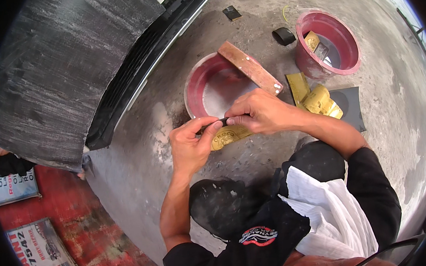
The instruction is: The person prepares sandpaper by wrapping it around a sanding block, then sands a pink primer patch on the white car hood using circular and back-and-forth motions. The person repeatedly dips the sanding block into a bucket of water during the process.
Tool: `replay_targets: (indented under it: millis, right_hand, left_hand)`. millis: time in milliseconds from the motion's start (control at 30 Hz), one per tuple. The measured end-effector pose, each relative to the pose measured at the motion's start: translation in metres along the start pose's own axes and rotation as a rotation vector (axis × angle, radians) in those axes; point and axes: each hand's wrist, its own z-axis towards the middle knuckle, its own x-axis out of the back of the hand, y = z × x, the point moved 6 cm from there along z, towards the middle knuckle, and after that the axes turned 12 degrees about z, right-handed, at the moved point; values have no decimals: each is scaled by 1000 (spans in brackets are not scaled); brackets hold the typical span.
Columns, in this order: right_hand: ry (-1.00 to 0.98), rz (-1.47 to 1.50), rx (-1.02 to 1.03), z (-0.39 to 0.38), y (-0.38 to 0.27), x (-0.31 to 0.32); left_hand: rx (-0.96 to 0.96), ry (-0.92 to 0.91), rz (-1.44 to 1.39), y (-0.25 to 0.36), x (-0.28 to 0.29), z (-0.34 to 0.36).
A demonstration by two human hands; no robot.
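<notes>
My left hand and my right hand pinch a small dark strip between thumbs and fingers, with a yellow printed sheet just beneath it; it looks like sandpaper with yellow backing. Beyond them a red-pink basin holds whitish liquid, and a reddish-brown bar with white spots lies across its rim. Right of that lie crumpled yellow sheets and a grey sheet. A white cloth hangs over my dark clothing.
A large grey scuffed car panel with a black grille fills the upper left. A pink bucket with sheets inside stands at upper right, near dark scraps on the concrete. A person's dark-clad limb shows at the far left, above signs on red flooring.
</notes>
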Motion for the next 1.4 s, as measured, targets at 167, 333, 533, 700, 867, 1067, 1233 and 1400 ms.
replay_targets:
  millis: [167, 333, 533, 700, 867, 1067, 1233, 1400]
  right_hand:
    - [-15, -119, -328, -17, 0, 54]
    - [63, 6, -200, -28, 15, 46]
    - [57, -18, -170, -18, 7, 25]
    - [183, 211, -267, -31, 16, 43]
    - [257, 381, -372, -33, 35, 44]
    - [320, 496, -413, -34, 46, 39]
    - [350, 329, -337, -28, 47, 41]
    - [265, 272, -197, -28, 32, 36]
  left_hand:
    - [177, 83, -307, -53, 39, 0]
    - [-113, -84, 450, -12, 26, 5]
    - [-272, -189, 567, 50, -31, 15]
    - [-198, -29, 406, 25, -20, 24]
    - [-250, 56, 415, 36, -19, 22]
    - [-212, 26, 333, 29, -21, 20]
    - [9, -131, 219, 18, -30, 31]
    - [-145, -128, 199, 11, -47, 40]
